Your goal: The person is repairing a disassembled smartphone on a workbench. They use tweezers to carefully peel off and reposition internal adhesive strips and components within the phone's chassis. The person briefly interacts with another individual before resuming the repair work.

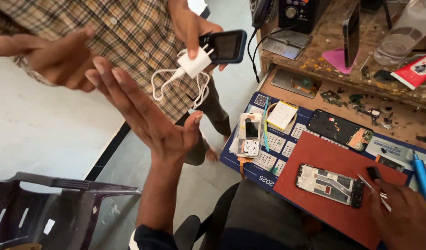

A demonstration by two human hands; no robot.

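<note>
The person's left hand is raised palm-up, fingers spread wide, holding nothing, just below a co-worker's hand. That hand pinches a white charger w/ a looped white cable, plus a small dark keypad phone behind it. The co-worker's other hand hovers open at upper left, in front of a checked shirt.

The right hand, lower right, pinches metal tweezers; tips point at the edge of an opened phone frame lying on a red mat. A blue tool stands just beside that hand. On the blue work mat: a stripped white phone and a dark phone back, well apart. Dark plastic chair at lower left.
</note>
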